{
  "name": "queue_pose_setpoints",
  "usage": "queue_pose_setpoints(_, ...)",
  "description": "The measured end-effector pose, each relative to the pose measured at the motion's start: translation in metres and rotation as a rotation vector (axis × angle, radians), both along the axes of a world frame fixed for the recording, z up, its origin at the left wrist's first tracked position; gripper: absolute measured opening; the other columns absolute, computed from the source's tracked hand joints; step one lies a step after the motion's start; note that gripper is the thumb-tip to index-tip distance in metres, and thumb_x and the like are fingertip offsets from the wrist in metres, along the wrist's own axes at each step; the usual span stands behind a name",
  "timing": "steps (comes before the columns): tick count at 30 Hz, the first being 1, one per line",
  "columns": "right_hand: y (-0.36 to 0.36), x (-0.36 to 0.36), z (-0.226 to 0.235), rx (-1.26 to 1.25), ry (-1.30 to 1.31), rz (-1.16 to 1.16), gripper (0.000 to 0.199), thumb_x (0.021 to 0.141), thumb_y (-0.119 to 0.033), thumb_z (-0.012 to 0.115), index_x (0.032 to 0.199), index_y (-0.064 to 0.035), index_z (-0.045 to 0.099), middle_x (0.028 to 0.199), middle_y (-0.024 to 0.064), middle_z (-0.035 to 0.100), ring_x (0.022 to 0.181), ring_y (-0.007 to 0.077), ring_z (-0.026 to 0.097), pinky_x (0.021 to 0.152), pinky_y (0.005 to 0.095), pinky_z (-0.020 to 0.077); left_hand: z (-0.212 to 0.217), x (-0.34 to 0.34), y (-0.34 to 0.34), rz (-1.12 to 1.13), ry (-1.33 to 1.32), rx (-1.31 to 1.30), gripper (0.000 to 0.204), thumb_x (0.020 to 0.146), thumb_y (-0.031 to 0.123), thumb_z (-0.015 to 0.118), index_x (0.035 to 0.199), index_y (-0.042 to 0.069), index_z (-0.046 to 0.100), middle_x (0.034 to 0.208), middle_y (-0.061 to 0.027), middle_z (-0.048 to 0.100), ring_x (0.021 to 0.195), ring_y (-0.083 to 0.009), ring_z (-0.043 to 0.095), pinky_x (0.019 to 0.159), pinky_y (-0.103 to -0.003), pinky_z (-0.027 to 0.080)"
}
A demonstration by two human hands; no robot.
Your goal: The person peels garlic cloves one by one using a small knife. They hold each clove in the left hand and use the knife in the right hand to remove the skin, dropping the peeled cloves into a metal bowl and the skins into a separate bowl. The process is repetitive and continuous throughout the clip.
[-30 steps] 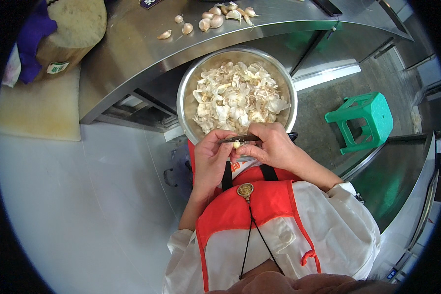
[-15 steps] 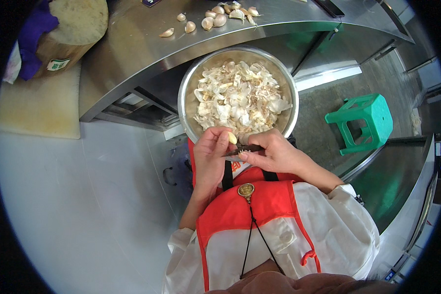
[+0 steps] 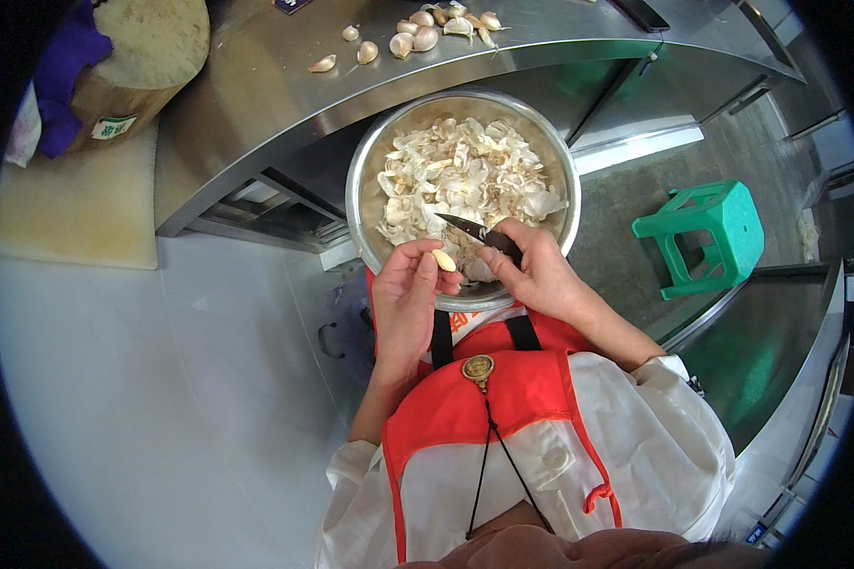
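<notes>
Between the thumb and fingers of my left hand (image 3: 408, 289) is a pale, peeled garlic clove (image 3: 443, 260). My right hand (image 3: 544, 273) grips a small dark knife (image 3: 479, 233) with bits of skin stuck to its blade, the tip pointing up and to the left. Both hands are over the near side of a round steel bowl (image 3: 357, 194), the knife apart from the clove. A heap of papery garlic skins (image 3: 470, 175) fills much of the bowl.
Several unpeeled garlic cloves (image 3: 425, 38) lie on the steel counter (image 3: 256, 71) beyond the bowl. At the far left, a round wooden chopping block (image 3: 147, 57) stands on a pale cutting board (image 3: 76, 209). A green plastic stool (image 3: 721, 232) is on the floor to the right.
My right hand has lifted the knife up and away from the clove, and the blade now shows over the skins. My left hand has turned slightly, still pinching the clove.
</notes>
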State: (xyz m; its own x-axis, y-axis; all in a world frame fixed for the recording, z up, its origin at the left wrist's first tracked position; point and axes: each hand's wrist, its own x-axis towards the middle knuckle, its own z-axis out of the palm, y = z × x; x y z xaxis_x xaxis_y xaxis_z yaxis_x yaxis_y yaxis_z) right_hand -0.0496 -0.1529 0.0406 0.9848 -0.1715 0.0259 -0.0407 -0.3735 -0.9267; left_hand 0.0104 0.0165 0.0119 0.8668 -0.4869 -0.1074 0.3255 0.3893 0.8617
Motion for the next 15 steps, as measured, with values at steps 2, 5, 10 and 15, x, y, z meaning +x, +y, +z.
queue_pose_setpoints(2,-0.002,0.000,-0.001,0.025,0.032,0.005,0.013,0.086,-0.008,0.058,0.085,0.0050,0.054,0.066,0.0112,0.060,0.058,0.0154,0.056,0.055,0.0299,0.0446,0.002,-0.001,-0.001,0.010,-0.022,0.051,0.017,0.096,0.012,0.048,0.107,0.000,0.054,0.086,-0.0064,0.061,0.071,-0.0108,0.058,0.063,-0.023,0.048)
queue_pose_setpoints(5,-0.003,0.001,-0.005,0.127,0.039,0.006,0.012,0.085,-0.008,0.059,0.084,0.0037,0.055,0.065,0.0054,0.058,0.057,0.0113,0.053,0.052,0.0262,0.0415,0.003,-0.002,-0.004,0.045,-0.031,0.068,0.017,0.095,0.011,0.049,0.107,0.000,0.054,0.086,-0.0062,0.061,0.072,-0.0107,0.059,0.063,-0.022,0.048)
queue_pose_setpoints(10,-0.002,0.004,-0.005,0.449,0.205,0.007,0.014,0.085,-0.013,0.063,0.086,-0.0011,0.057,0.067,-0.0037,0.053,0.057,0.0019,0.046,0.049,0.0193,0.0345,0.007,-0.006,-0.010,0.090,-0.189,0.227,0.015,0.094,0.008,0.051,0.106,0.000,0.056,0.082,-0.0063,0.063,0.070,-0.0094,0.059,0.063,-0.021,0.048)
queue_pose_setpoints(15,0.004,0.008,0.001,0.515,0.210,0.026,0.018,0.086,-0.017,0.062,0.085,0.0010,0.059,0.065,-0.0040,0.052,0.055,0.0031,0.044,0.048,0.0202,0.0341,0.007,-0.010,-0.014,0.134,-0.314,0.277,0.015,0.093,0.008,0.052,0.104,-0.001,0.057,0.079,-0.0066,0.063,0.067,-0.0084,0.058,0.062,-0.020,0.047)
